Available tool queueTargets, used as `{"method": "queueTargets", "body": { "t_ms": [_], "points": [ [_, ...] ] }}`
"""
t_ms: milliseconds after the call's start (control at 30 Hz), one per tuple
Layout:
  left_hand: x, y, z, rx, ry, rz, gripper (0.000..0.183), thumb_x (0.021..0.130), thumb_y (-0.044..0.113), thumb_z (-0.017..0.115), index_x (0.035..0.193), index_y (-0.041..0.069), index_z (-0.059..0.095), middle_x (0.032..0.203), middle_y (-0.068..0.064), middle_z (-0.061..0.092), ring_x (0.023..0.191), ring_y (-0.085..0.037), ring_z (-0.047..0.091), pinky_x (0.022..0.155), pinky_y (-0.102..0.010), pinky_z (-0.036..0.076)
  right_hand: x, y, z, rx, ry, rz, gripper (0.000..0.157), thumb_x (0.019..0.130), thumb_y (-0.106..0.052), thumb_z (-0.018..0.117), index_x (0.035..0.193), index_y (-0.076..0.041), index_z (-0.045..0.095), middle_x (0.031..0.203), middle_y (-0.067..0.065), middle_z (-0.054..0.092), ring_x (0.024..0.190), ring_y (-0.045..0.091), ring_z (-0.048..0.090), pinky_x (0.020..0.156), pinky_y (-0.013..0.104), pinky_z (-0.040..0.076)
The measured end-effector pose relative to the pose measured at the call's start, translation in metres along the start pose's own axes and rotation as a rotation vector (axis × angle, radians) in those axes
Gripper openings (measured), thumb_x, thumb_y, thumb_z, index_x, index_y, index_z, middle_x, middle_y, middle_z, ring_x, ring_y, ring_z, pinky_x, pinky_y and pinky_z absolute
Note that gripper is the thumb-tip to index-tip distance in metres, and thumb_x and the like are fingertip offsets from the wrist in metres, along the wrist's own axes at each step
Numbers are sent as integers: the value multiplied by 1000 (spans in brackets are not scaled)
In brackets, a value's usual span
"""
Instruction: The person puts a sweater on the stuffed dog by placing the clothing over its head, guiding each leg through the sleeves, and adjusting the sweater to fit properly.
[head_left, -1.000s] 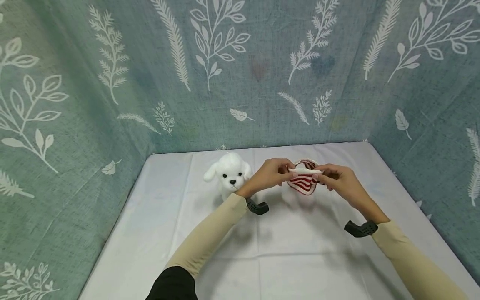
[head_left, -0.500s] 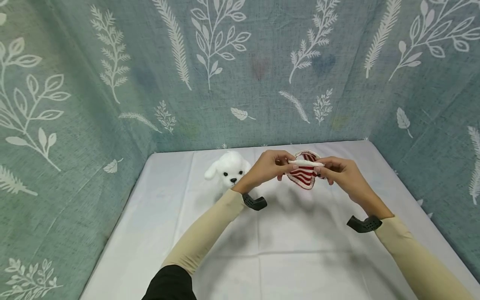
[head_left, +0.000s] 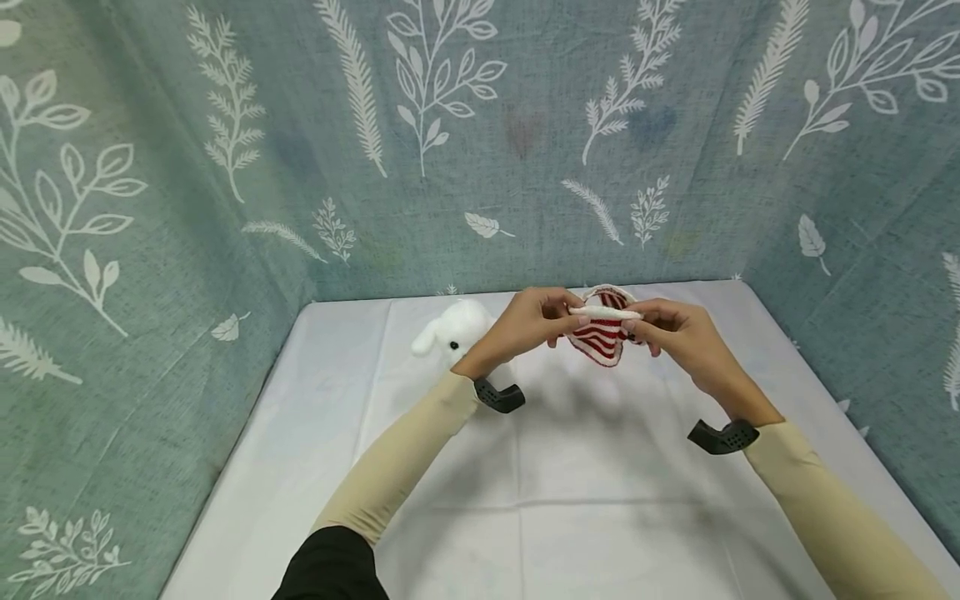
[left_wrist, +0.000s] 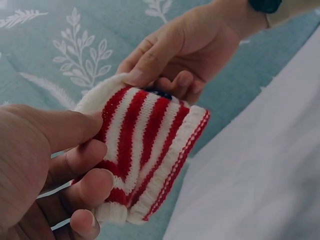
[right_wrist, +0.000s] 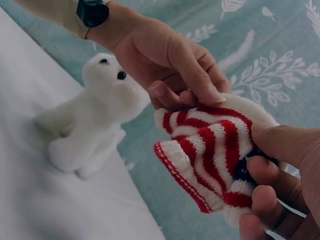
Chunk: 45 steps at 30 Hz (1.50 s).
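Note:
Both hands hold up a small knitted sweater (head_left: pixel 597 342) with red and white stripes, above the far right part of the table. My left hand (head_left: pixel 531 323) pinches one end of its white rolled edge between thumb and fingers. At the other end of that edge, my right hand (head_left: pixel 681 335) pinches it too. The left wrist view shows the sweater (left_wrist: pixel 142 132) hanging down with a white ribbed, red-tipped hem. A navy patch is visible on the sweater (right_wrist: pixel 215 155) in the right wrist view. Behind my left wrist sits a white plush dog (head_left: pixel 456 327), partly hidden in the head view.
A white cloth covers the table (head_left: pixel 600 525). Green leaf-patterned fabric (head_left: pixel 480 167) walls it in at the back and both sides. The plush dog (right_wrist: pixel 92 117) sits upright on the table, apart from the sweater. Black wrist bands (head_left: pixel 498 396) are on both wrists.
Both hands have lifted the sweater a little upward and away in the head view, keeping their pinch. My left forearm now covers more of the plush dog's face. The dog has stayed in place.

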<state>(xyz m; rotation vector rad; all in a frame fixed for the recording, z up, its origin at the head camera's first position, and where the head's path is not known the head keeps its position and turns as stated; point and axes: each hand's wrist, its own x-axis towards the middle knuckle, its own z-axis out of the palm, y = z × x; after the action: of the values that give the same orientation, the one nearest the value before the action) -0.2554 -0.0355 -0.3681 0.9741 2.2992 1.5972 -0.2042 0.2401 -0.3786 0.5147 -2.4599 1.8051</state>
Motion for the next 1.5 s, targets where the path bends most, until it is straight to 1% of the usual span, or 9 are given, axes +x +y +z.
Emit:
{"method": "queueTargets", "body": {
  "t_ms": [167,233,333,567,700,967,1167,1267,1500],
  "points": [
    [-2,5,-9,12,4,11,22,100,23,70,120,14,72,88,-13,71,65,-37,62,59,-34,50,5,-7,4,-6,0,-13,30,101,-20,70,125,-2,70,95,1,73,78,19,65,62,31,51],
    [-4,7,-12,14,7,19,21,100,24,71,119,15,73,88,-13,71,63,-30,61,59,-33,49,7,-9,6,-11,-1,-19,29,101,-20,70,124,-3,71,94,2,73,76,19,64,62,31,51],
    [-7,8,-17,8,15,26,23,100,26,72,119,15,72,87,-14,70,63,-27,60,58,-33,46,11,-13,10,-4,-7,-24,30,100,-21,70,124,-3,71,93,3,73,74,19,63,62,30,51],
    [-13,11,-30,-7,49,12,22,99,31,73,117,19,73,88,-16,70,64,-30,59,58,-33,44,22,-21,20,12,-35,-70,29,101,-18,69,126,-2,70,94,3,73,74,18,63,61,29,50],
    [-17,12,-39,4,69,32,19,99,30,73,115,20,74,87,-15,71,65,-34,59,58,-34,45,27,-25,26,22,-49,-84,28,101,-16,69,125,-2,70,93,5,73,72,18,62,60,29,51],
    [-24,14,-56,0,85,57,18,98,30,74,112,19,74,89,-19,70,64,-30,59,63,-53,51,37,-33,37,2,-70,-93,28,100,-18,70,124,-3,71,90,9,72,69,22,58,59,30,49],
    [-33,19,-69,40,103,23,20,98,28,74,115,17,73,90,-18,70,67,-32,59,61,-43,49,47,-37,48,3,-104,-106,29,100,-20,71,124,-5,71,91,16,70,68,24,56,60,32,45],
    [-38,21,-76,50,114,11,21,98,28,74,116,17,73,91,-19,69,67,-33,58,59,-39,47,51,-40,53,-1,-110,-103,29,100,-22,71,125,-8,72,91,15,70,67,24,55,61,33,44],
    [-49,22,-91,69,128,9,21,98,34,74,114,21,73,91,-21,69,67,-32,58,59,-42,47,62,-47,67,2,-123,-118,28,100,-22,72,124,-8,73,91,12,70,69,23,56,62,32,46]
  ]
}}
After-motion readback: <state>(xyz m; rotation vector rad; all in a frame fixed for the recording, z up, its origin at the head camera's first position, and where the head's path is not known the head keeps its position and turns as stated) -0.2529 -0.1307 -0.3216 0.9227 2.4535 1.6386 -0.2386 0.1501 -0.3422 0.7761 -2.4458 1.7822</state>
